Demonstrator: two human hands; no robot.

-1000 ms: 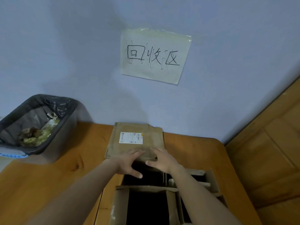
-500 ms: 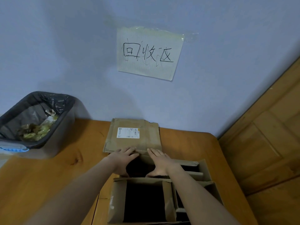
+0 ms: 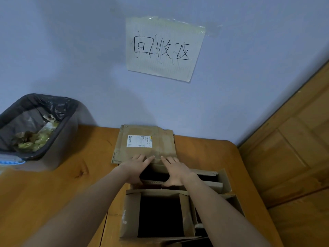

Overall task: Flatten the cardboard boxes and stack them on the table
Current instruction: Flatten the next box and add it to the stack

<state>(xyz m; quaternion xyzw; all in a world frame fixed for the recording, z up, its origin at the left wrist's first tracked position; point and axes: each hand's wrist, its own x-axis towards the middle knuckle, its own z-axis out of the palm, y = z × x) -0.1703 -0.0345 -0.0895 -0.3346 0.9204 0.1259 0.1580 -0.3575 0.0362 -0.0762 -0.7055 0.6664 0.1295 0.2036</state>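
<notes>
A flattened cardboard box (image 3: 156,139) with a white shipping label lies on the wooden table (image 3: 53,184) against the wall. Just in front of it stand open cardboard boxes: a far one (image 3: 213,177) and a nearer one (image 3: 185,216) with dark insides. My left hand (image 3: 135,166) and my right hand (image 3: 175,169) lie side by side on the far rim of the far open box, fingers stretched forward onto the near edge of the flattened box. My thumbs reach down into the dark opening.
A grey bin (image 3: 33,125) lined with a black bag and holding scraps stands at the table's back left. A paper sign (image 3: 163,49) is taped to the blue wall. A wooden door (image 3: 293,157) borders the table's right side.
Both hands have slid forward from the open box's rim onto the near edge of the flattened box, and the fingers have straightened. The view has tilted slightly upward.
</notes>
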